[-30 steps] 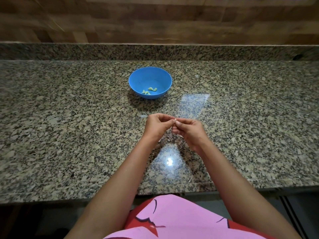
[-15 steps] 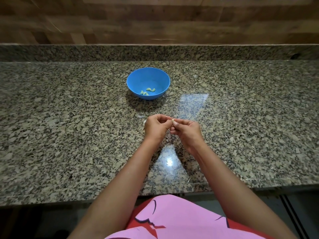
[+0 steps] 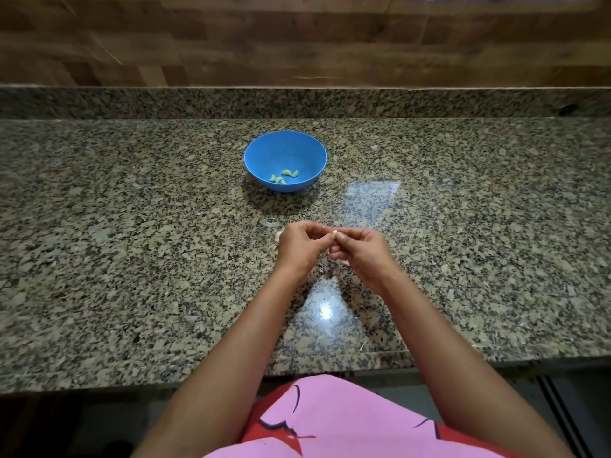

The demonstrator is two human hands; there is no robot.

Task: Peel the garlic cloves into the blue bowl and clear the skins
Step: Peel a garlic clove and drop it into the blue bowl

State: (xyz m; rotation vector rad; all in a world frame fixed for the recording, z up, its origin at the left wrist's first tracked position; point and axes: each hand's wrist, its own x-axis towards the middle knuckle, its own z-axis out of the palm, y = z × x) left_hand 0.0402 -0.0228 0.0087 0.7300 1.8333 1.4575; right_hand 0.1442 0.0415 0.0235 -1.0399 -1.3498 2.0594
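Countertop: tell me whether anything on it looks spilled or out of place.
Only loose garlic skins: pale scraps lie on the countertop beside the left hand, below the right hand, and one beyond the blue bowl. The bowl stands upright with peeled cloves inside. Both hands pinch a clove.

Countertop: bowl at centre, toward the rear; peeled cloves in the bowl, on its near side; left hand and right hand before the bowl, nearer the front edge, fingertips meeting; garlic clove pinched between the two hands, above the surface; skin scraps on the counter just left of the left hand, more scraps under the right hand; raised ledge behind the counter; wall behind the ledge; garment below the front edge
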